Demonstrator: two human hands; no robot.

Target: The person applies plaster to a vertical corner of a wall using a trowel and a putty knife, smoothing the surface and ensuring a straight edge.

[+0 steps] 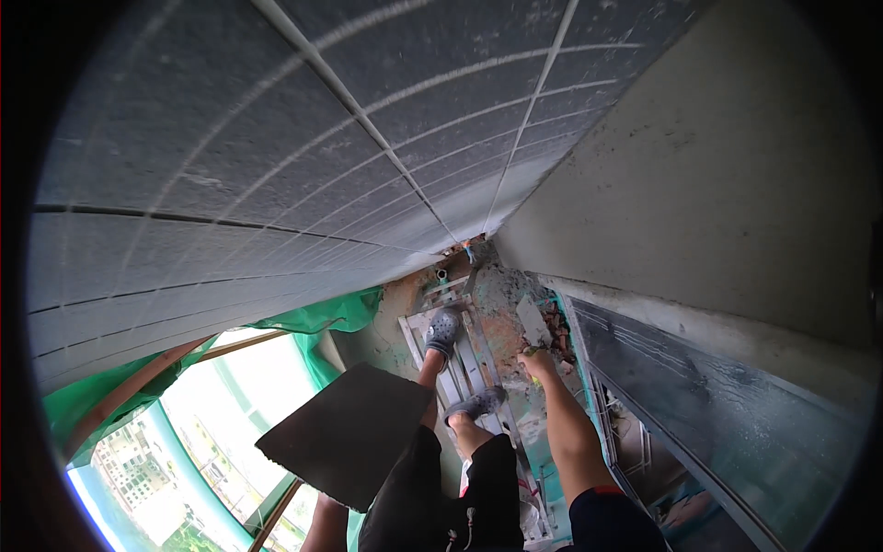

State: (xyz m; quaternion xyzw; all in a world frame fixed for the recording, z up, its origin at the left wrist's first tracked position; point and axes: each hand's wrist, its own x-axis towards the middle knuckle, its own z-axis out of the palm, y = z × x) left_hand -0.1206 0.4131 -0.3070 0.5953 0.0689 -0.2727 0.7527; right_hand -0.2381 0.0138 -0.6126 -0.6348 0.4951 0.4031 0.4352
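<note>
A dark grey square board [345, 432] with rough edges rests on my left hand, whose fingers are hidden beneath it; only the forearm shows at the lower edge. Out to the right, my right hand [538, 363] is closed on the handle of a trowel, its flat grey blade [534, 320] pointing away over the debris. My feet, in grey clogs [443, 329], are on a narrow metal platform [506, 442]. Above rises a wall of grey tiles [432, 83] with pale curved comb marks across it.
A plain plastered wall [699, 184] meets the tiled one. Below it is a glazed frame [717, 414]; rubble [556, 327] lies beside the platform. Green netting [331, 313] and a bright opening with a drop outside [184, 451] are at left. Small objects [467, 248] sit in the corner.
</note>
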